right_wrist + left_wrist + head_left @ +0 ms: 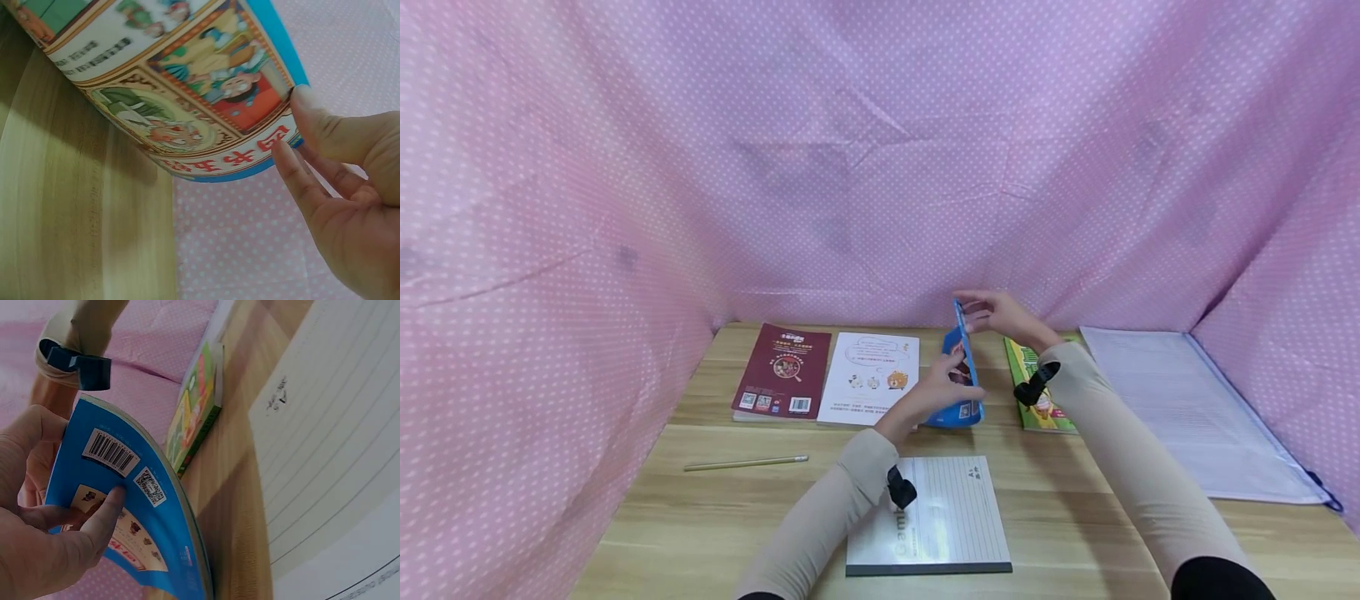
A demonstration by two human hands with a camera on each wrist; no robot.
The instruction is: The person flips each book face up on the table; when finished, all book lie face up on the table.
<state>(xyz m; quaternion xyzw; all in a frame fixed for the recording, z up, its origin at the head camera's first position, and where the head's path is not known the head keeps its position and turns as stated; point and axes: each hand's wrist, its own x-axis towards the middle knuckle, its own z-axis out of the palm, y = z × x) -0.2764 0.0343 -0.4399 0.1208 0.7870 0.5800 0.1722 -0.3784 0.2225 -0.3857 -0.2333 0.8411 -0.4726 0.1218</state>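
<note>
A blue picture book [953, 415] stands up on the table, its pages bowed, between both hands. My left hand [931, 392] holds it from the left; in the left wrist view a finger lies on the blue back cover [164, 520] near the barcode. My right hand [1006, 318] grips the upper far part. Seen from the right wrist, its thumb and fingers pinch the corner of the illustrated cover [206, 112]. Part of the left hand's grip is hidden behind the book.
A maroon book [782, 367] and a white book [872, 354] lie left. A green book [1037, 408] and a translucent zip folder [1187, 408] lie right. A pencil [745, 463] lies front left. A lined notebook [951, 517] is under the left forearm.
</note>
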